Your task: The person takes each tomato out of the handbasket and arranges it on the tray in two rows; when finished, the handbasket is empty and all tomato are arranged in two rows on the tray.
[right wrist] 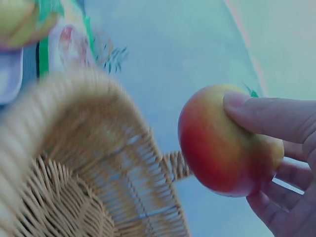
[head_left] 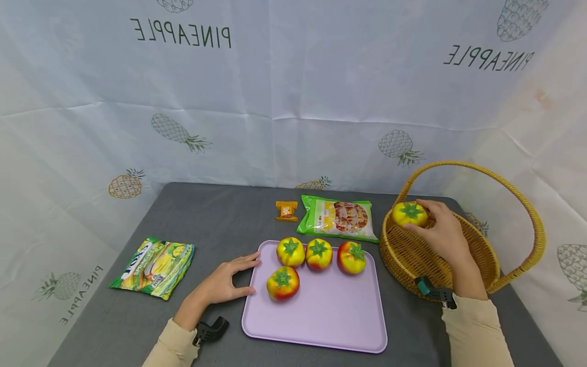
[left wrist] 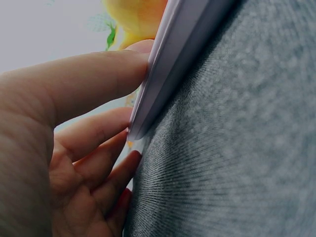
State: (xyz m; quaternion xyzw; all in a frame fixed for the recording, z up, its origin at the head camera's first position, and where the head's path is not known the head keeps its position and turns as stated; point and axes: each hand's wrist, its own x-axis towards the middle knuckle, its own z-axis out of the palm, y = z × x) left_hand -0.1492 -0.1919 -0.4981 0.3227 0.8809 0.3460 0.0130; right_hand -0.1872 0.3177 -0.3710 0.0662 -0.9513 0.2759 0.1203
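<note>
My right hand point(head_left: 442, 232) grips a yellow-and-red persimmon point(head_left: 407, 215) with a green leafy top, over the far left rim of a wicker basket point(head_left: 396, 262). In the right wrist view, thumb and fingers close around the held persimmon point(right wrist: 212, 148), beside the woven basket wall point(right wrist: 143, 163). At the left edge of a lilac tray point(head_left: 335, 316), my left hand point(head_left: 224, 280) has its fingers and thumb extended; in the left wrist view their tips touch the tray rim point(left wrist: 160, 64). Several similar persimmons point(head_left: 283, 284) sit on the tray's far part.
Behind the tray lie a green-edged food bag point(head_left: 339, 218) and a small orange packet point(head_left: 286, 210). A green-and-yellow snack bag point(head_left: 157, 267) is at the left of the grey table point(head_left: 220, 214). The basket's tall handle point(head_left: 518, 191) arches up on the right, near the pineapple-print cloth point(head_left: 275, 76).
</note>
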